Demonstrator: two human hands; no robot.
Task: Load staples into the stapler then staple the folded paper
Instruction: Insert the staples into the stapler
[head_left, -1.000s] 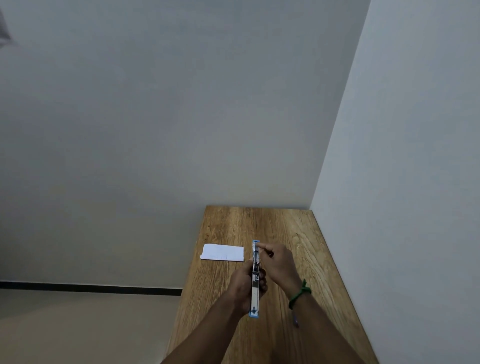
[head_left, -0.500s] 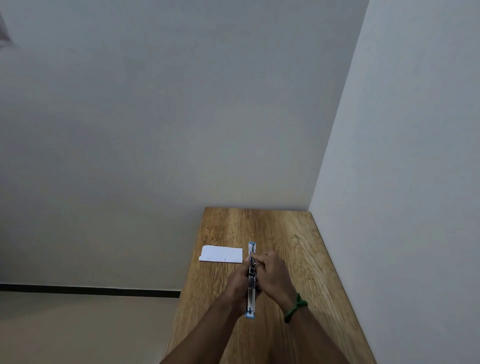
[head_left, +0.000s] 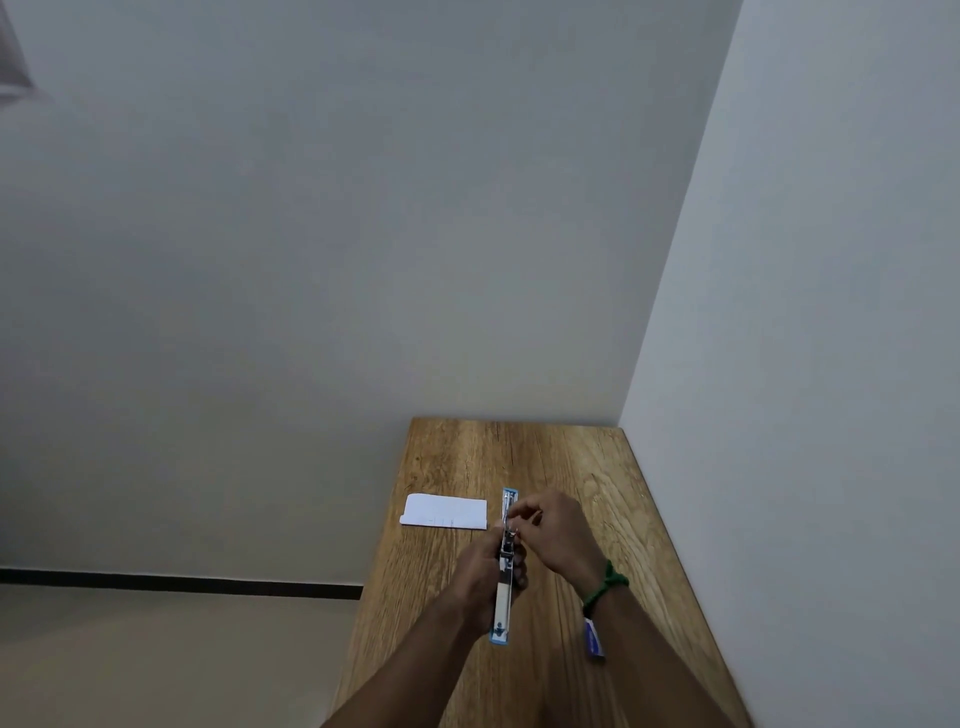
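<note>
A light-blue stapler (head_left: 503, 608) lies swung fully open along the wooden table (head_left: 571, 457), its metal staple channel facing up. My left hand (head_left: 480, 569) grips its middle from the left. My right hand (head_left: 553, 530) hovers over the far half, thumb and forefinger pinched at the channel; whether a strip of staples is between them is too small to tell. A folded white paper (head_left: 447, 512) lies flat just left of the stapler's far end.
A small blue-and-white staple box (head_left: 594, 640) lies on the table under my right forearm. A green band circles my right wrist. Walls close the table's far and right sides; its left edge drops to the floor.
My right hand slid toward me along the channel half a second ago, then back out toward the stapler's far end. The left hand kept its grip; the view shifted slightly.
</note>
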